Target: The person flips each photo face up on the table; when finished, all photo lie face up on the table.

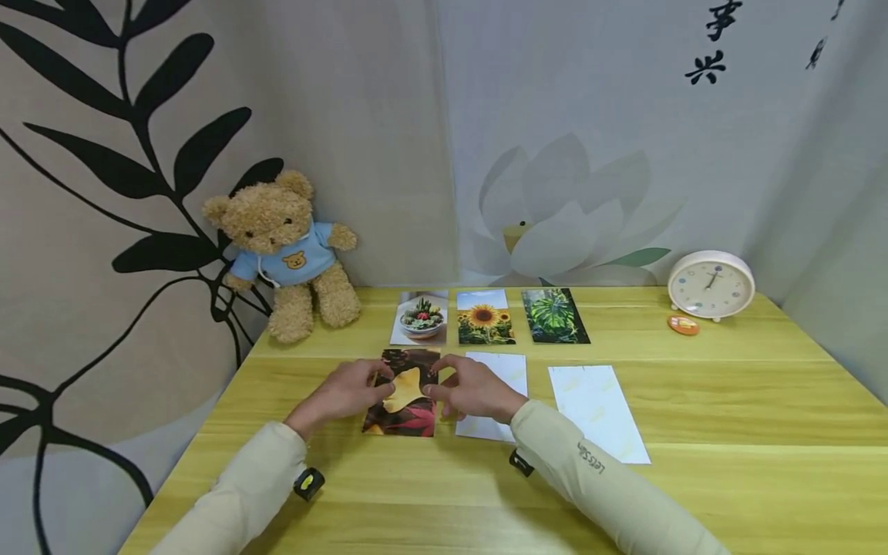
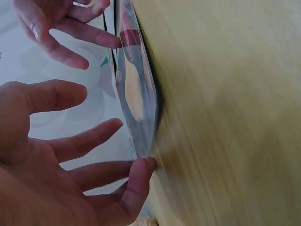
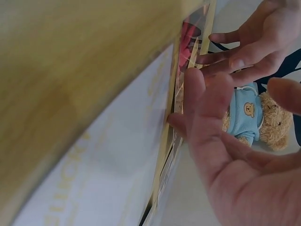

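Fingers (image 1: 380, 369) loosely bent, no grip visible. Head view: left hand (image 1: 347, 391) at the left edge, right hand (image 1: 479, 389) at the right edge, about equally near, of a glossy rectangular dark-and-yellow photo card (image 1: 408, 397) lying on the yellow wooden desk (image 1: 735, 401); long axis seemingly away from the person.

Left wrist: fingertip at card's corner.

Right wrist: fingers spread, card past the tips; contact unclear.

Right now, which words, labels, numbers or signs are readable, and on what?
"LUCKY": yellow, on a white rectangular card; lettering before it unclear.
"兴": black, on the pale fabric curtain; stylised character above probably "事"; marks at far right too small or cut off.
"Lets": dark, on the cream fabric right sleeve; rest blurred.
Round white clock: dial markings too small.
Orange oval disc: markings too small.
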`<state>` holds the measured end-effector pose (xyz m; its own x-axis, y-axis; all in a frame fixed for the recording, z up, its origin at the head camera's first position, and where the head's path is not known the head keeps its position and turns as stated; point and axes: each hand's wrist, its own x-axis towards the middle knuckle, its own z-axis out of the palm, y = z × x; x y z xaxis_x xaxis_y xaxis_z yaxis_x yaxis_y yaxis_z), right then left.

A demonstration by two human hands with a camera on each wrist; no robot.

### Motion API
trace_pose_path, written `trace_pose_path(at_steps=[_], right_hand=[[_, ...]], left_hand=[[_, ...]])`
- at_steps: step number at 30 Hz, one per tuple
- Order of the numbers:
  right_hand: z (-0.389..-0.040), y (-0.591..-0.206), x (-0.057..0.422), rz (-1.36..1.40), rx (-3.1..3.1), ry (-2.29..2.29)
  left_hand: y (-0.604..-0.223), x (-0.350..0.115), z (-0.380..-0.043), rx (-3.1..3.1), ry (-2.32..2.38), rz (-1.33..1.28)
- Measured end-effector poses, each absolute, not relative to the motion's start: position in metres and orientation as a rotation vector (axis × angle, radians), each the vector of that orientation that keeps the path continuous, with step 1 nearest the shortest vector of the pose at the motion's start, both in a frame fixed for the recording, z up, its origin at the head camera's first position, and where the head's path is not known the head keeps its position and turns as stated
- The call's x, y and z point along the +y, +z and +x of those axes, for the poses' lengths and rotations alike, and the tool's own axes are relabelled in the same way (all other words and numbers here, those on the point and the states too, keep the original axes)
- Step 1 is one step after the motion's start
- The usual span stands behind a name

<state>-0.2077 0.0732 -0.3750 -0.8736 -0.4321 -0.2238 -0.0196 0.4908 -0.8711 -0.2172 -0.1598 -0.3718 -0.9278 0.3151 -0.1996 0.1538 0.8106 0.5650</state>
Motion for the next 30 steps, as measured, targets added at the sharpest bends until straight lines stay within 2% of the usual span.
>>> trace_pose_path(at_steps=[17,22,26,30], right_hand=[[-0.207,-0.374,0.074,-0.399,2.318,-1.337],[-0.204,-0.364,0.099,-0.519,2.439,-1.199],[-0.199,-0.354,0.131,-0.605,2.617,-1.023],[-0.191,-0.351,0.159,-0.597,2.716,-0.928]], left_hand=[[-0.371,-0.16,-0.214,2.774,0.766,0.341],[-0.366,-0.15,-0.209,2.771,0.916,0.418],[-0.36,-0.129,-0.206,2.442,1.235,0.528],[-0.356,-0.105,-0.205,2.201,1.328,0.531]])
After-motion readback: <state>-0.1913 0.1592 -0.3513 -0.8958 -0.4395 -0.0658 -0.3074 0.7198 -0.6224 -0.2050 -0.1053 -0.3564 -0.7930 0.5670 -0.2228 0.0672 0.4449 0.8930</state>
